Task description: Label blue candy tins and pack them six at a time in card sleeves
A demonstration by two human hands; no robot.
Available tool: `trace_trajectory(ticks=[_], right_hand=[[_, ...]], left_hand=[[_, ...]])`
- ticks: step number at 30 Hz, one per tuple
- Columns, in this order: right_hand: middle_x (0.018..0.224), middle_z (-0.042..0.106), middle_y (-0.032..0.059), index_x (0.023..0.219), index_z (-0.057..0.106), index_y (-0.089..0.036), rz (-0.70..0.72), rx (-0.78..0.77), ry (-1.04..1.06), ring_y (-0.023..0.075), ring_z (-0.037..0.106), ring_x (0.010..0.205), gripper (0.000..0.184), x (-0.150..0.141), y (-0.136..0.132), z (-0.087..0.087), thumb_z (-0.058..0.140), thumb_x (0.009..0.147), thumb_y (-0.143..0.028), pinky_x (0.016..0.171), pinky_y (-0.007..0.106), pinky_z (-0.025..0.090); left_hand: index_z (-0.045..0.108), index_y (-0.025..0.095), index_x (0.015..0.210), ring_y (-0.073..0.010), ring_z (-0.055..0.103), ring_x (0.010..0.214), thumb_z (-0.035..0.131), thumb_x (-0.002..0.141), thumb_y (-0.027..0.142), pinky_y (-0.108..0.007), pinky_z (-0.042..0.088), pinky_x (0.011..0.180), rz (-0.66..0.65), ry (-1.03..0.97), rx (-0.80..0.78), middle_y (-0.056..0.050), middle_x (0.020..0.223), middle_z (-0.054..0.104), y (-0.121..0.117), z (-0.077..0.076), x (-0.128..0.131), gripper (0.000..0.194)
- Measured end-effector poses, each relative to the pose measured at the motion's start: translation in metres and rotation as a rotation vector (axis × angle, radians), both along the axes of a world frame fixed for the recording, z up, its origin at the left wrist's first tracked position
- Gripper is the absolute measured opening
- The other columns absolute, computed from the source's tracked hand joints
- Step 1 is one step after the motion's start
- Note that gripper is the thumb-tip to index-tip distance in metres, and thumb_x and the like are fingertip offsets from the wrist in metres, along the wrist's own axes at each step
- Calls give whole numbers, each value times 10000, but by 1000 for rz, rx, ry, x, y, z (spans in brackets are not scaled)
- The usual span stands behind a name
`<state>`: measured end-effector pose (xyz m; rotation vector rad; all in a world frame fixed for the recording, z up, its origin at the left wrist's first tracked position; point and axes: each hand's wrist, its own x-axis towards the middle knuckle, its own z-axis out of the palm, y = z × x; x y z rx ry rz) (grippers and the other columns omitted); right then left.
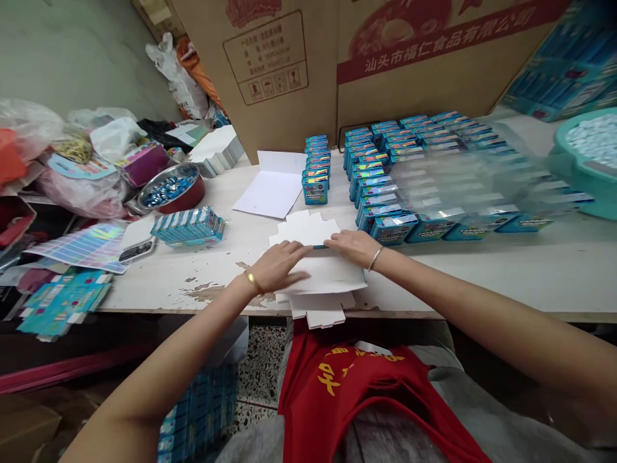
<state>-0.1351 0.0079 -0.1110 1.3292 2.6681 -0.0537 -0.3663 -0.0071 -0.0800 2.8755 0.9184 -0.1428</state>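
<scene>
A white carton blank [332, 273] lies partly folded at the table's front edge, inner side up. My left hand [279, 267] has its fingers curled over the left part of the fold, its thumb lying apart on the board. Opposite it, my right hand [354, 247] pinches the right end of the same fold. A thin strip of blue print shows between the hands. Toothed white flaps [308, 225] stick out beyond the fold, and further flaps [318, 312] overhang the table edge below. Whether these belong to one blank or several, I cannot tell.
Several rows of small blue boxes [393, 228] stand to the right, partly under clear plastic. A folded white card [270, 190] lies behind my hands. Leftward are a wrapped box pack [190, 225], a steel bowl [195, 186] and a scale [137, 241]. A teal basin [569, 154] sits far right.
</scene>
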Motion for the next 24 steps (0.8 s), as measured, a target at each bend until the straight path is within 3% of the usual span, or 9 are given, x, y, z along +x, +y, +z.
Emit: trace_trajectory(ticks=[1,3,6,10,13,16,19,24], right_hand=[[1013,636,111,1140,583,-199,4,-25,9,224,581,932,361,0,9,-2,382,881,-49,634,281,379],[1022,639,97,1152,594,-214,5,-91,39,221,581,945,352,2,24,-6,401,889,-82,662,284,391],[1073,626,95,1233,549,-208,-21,-78,210,232,557,1000,338,4,25,-5,471,904,-211,743,306,422],[1140,590,140,1276,487,-148,11,157,505,271,505,1066,402,5,-22,5,482,920,-334,872,394,416],[1189,577,174,1286,480,-127,97,190,415,301,483,1093,409,5,-63,-6,485,914,-296,911,450,400],[1301,526,175,1331,449,-119,77,251,343,301,441,1164,409,5,-79,-30,402,932,-194,995,484,346],[1332,504,179,1344,443,-122,54,248,323,308,421,1191,417,5,-72,-49,377,941,-205,1021,518,315],[1243,556,173,1245,530,-121,110,222,285,276,453,1147,351,5,-64,-57,364,937,-156,990,470,346]], left_hand=[[372,165,1348,-262,527,1093,538,865,427,-381,425,902,-20,-36,-38,-145,1242,541,-10,1,-6,574],[442,170,1272,-231,564,1009,494,891,370,-352,436,856,-14,-40,-136,-111,1139,602,-26,-4,-12,433],[528,188,1070,-180,598,864,414,919,226,-302,442,759,127,-72,-240,-55,963,652,-29,-21,-14,193],[494,199,1034,-145,569,709,518,872,262,-264,429,655,247,-224,-342,-11,830,635,-5,-33,-12,176],[507,205,1033,-138,553,656,518,874,268,-264,419,641,218,-235,-377,3,756,621,1,-35,-13,172],[505,203,1098,-161,596,767,475,905,264,-287,437,709,206,-264,-364,-42,897,659,-8,-40,-15,205],[450,208,1234,-181,597,942,432,931,264,-303,440,802,180,-289,-333,-84,1118,631,-17,-46,-16,309],[442,198,1321,-297,499,1103,580,825,512,-439,364,937,88,-77,-54,-140,1197,558,-30,-50,-10,603]])
